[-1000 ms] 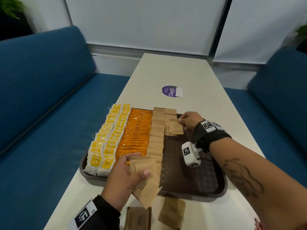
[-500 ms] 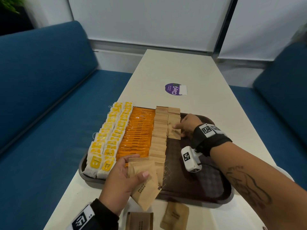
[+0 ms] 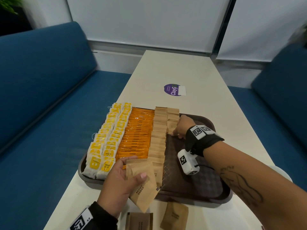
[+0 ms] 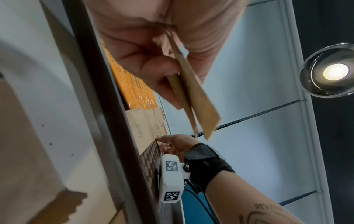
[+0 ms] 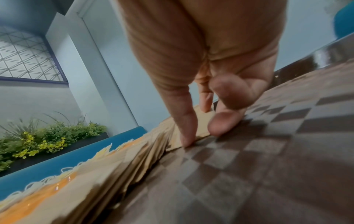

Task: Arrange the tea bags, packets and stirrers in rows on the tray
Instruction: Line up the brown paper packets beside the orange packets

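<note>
From the head view, the left hand (image 3: 119, 185) pinches spare brown sugar packets (image 3: 142, 183) over the tray's (image 3: 221, 195) near edge, ready to feed the new row. The left wrist view shows thumb and fingers (image 4: 153, 71) clamping them. In the right wrist view, the right hand's (image 5: 206, 75) straight fingertips (image 5: 186, 141) press the newest packet (image 5: 201, 130) flat near the far edge, gripping nothing.

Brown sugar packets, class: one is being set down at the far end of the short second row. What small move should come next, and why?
Probably the right hand lets go of the packet it presses flat and reaches back for another from the stack the left hand holds: that second row is short, and bare tray lies before it.
</note>
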A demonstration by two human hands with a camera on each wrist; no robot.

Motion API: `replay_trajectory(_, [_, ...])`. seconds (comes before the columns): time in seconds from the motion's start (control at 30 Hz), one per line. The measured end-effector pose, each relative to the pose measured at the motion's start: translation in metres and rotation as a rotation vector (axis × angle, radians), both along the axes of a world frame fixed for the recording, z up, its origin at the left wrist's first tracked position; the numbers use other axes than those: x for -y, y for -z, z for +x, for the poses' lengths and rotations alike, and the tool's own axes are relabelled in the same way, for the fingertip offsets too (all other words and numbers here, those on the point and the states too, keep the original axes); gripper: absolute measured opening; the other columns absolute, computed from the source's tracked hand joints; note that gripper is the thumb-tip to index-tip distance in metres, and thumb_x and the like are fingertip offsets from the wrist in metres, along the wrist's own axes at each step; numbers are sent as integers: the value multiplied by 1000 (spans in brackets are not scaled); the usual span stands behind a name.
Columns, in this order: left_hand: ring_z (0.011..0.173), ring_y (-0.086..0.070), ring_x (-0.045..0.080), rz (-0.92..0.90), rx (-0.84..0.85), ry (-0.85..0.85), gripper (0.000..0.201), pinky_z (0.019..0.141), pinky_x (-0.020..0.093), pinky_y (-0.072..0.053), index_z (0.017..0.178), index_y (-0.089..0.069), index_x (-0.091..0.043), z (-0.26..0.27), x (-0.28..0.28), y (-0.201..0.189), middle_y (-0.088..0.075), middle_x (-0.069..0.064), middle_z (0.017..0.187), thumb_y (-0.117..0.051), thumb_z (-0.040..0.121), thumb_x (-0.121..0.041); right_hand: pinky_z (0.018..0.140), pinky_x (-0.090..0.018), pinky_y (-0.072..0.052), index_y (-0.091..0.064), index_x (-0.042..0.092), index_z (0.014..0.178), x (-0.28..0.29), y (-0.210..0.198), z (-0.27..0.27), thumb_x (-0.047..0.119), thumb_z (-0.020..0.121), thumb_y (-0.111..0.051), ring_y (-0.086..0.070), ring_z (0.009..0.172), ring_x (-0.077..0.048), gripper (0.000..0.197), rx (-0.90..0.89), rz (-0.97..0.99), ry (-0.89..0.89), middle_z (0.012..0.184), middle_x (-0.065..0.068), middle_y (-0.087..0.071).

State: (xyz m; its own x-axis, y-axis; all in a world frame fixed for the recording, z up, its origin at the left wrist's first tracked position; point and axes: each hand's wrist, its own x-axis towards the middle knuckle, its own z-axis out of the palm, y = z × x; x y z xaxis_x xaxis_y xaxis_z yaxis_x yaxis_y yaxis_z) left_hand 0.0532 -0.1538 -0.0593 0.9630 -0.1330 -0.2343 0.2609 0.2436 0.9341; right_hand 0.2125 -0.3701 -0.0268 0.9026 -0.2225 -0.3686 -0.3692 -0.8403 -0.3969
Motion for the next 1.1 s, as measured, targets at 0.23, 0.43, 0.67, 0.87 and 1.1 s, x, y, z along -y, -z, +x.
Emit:
replay_trajectory(0.23, [83, -71, 17, 16, -10, -5, 49, 67, 33, -56, 107, -54, -17, 0, -1, 0, -75, 2, 92, -67, 68, 10, 76, -32, -54, -50, 10, 86, 3, 5, 7, 10, 78, -76, -64, 70, -19, 27, -13, 36, 45, 70, -3, -61])
replay_trajectory(0.43, [84, -71, 19, 18, -11, -5, 51, 63, 30, -57, 108, -54, -16, 0, -1, -1, -75, 5, 92, -69, 65, 9, 53, -28, -49, -49, 4, 117, 5, 8, 11, 19, 75, -78, -65, 73, -21, 54, 29, 157, 184, 101, -11, -65])
replay_trajectory(0.67, [82, -72, 18, 5, -15, 4, 65, 60, 27, -58, 109, -54, -14, 0, -2, 0, -75, 5, 91, -80, 55, 10, 79, -39, -56, -45, 12, 115, 15, 15, 18, 1, 82, -60, -60, 99, -29, 37, 191, 320, 296, 108, -12, -56])
replay_trajectory(0.87, [86, -71, 20, -11, -6, -1, 67, 62, 27, -58, 109, -54, -15, 0, -1, 0, -74, 6, 94, -79, 47, -6, 82, -38, -54, -47, 13, 113, 19, 19, 19, 0, 83, -55, -59, 100, -27, 33, 245, 336, 281, 104, -8, -56])
replay_trajectory(1.1, [91, -70, 23, 41, 10, 5, 63, 71, 37, -56, 110, -54, -19, -2, 0, -5, -73, 8, 99, -76, 54, 2, 89, -33, -47, -48, 9, 118, 21, 1, 1, 3, 84, -61, -54, 110, -26, 37, 325, 294, 209, 119, -10, -56])
